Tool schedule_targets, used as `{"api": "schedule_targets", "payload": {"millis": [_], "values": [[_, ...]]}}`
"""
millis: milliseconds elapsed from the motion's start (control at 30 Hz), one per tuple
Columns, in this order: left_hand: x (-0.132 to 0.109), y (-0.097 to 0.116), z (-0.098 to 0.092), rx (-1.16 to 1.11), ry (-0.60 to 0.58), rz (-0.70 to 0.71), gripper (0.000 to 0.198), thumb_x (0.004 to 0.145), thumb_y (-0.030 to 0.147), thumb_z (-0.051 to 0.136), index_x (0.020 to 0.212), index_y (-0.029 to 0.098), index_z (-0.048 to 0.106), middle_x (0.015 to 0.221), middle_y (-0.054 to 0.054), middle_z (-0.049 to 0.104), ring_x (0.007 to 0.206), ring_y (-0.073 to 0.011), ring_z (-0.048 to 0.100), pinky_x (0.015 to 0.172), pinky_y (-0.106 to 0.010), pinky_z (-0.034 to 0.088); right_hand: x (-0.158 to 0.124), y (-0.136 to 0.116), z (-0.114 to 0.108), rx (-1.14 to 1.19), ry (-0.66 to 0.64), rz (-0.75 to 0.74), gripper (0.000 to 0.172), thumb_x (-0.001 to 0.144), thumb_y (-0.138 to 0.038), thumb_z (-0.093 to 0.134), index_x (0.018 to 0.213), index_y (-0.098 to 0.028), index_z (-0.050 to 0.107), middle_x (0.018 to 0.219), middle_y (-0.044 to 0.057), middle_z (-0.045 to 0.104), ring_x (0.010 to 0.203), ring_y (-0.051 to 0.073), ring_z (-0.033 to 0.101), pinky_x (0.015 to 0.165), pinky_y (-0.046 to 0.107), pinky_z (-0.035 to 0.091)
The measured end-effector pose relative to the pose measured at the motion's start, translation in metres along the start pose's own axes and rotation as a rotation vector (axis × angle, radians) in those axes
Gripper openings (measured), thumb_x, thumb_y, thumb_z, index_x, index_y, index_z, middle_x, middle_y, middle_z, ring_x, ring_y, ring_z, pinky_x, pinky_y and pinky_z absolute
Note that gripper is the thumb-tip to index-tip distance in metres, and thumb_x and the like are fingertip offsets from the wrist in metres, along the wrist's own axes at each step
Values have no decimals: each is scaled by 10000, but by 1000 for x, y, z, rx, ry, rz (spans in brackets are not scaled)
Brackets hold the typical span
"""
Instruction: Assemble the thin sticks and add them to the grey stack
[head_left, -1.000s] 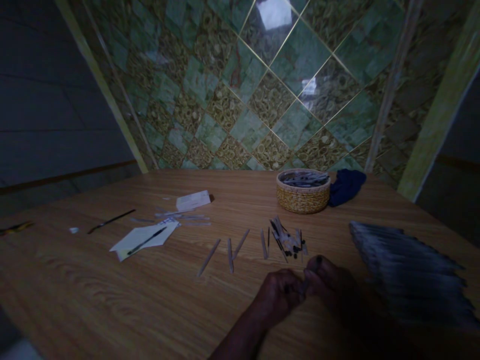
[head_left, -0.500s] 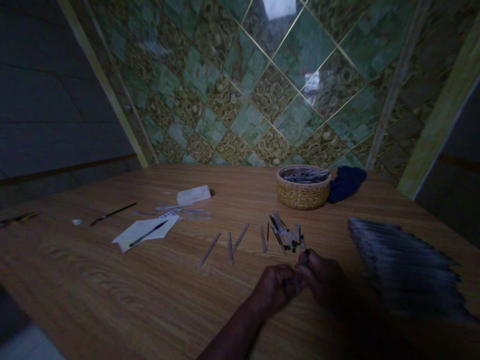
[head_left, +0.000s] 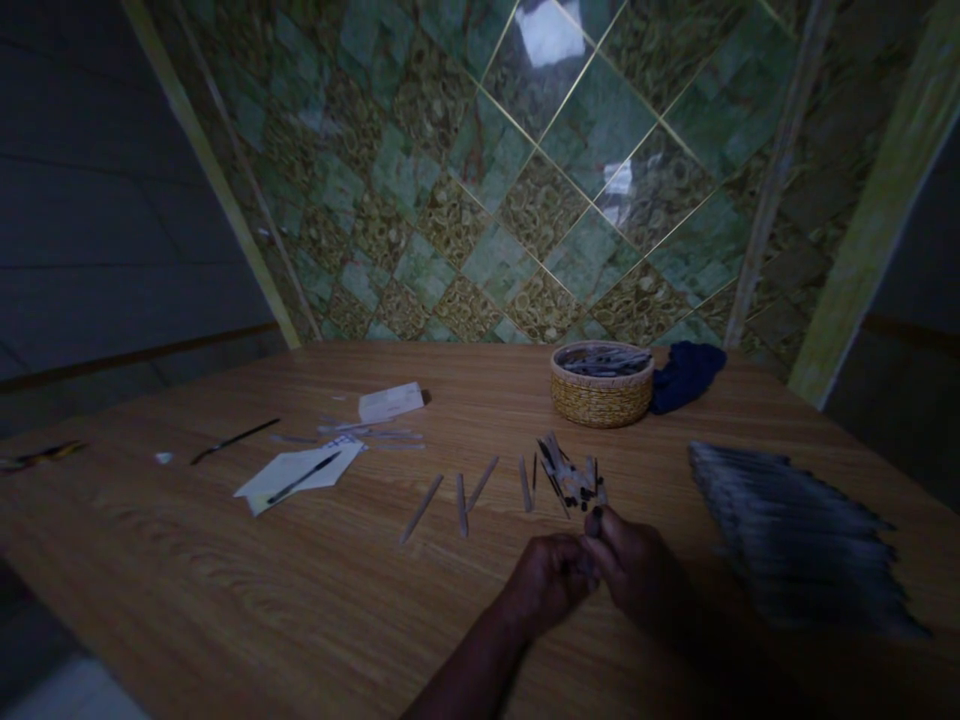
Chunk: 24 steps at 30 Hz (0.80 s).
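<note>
Toward five o'clock, the right hand [head_left: 637,572] pinches in its grip a small, black-ended, slim piece [head_left: 596,518], seemingly plastic; the left hand [head_left: 546,588] curls just beside, its hold I cannot tell. I judge the piece light, stiff, rather slippery, best taken at mid-length.

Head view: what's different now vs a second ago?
The right hand has moved slightly left, toward the left hand, with a small dark piece still at its fingertips. No pick-up or release is visible; the left hand's grip is too dark to read. Basket, cloth, paper, loose sticks and right-side bundle stayed put.
</note>
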<state>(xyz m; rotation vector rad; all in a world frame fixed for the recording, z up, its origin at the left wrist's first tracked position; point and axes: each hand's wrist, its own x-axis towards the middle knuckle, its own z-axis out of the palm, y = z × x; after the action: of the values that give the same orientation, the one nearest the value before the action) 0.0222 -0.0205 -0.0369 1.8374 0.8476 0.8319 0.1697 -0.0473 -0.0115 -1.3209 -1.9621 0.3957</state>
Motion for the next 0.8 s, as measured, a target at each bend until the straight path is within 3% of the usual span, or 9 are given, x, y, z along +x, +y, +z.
{"api": "schedule_targets", "payload": {"millis": [233, 433, 567, 800], "values": [[0, -1, 0, -6, 10, 3, 119, 643, 237, 690, 610, 134, 640, 636, -12, 568, 628, -137, 511, 585, -217, 396, 5, 0, 0, 65, 11, 58, 199, 853, -341, 320, 749, -218, 437, 591, 44, 575, 531, 179, 570, 526, 259, 401], [1, -6, 5, -57, 43, -7, 122, 654, 207, 639, 574, 132, 585, 640, -27, 574, 602, -119, 497, 554, -214, 373, 9, 13, 0, 178, 98, 123, 177, 834, -358, 383, 735, -233, 460, 538, 13, 596, 480, 171, 597, 481, 240, 425], [1, 1, 7, -160, 36, -50, 153, 665, 235, 626, 560, 136, 576, 600, -17, 560, 575, -112, 492, 551, -221, 374, 8, 17, 3, 167, 143, 137, 177, 823, -366, 416, 721, -234, 476, 518, 5, 594, 463, 171, 592, 465, 237, 414], [1, 3, 8, -219, 84, -80, 152, 560, 186, 718, 514, 139, 580, 575, 6, 560, 573, -112, 484, 545, -220, 351, 7, 10, 4, 92, 118, 88, 165, 825, -334, 393, 724, -237, 480, 516, 13, 580, 456, 173, 579, 468, 250, 403]]}}
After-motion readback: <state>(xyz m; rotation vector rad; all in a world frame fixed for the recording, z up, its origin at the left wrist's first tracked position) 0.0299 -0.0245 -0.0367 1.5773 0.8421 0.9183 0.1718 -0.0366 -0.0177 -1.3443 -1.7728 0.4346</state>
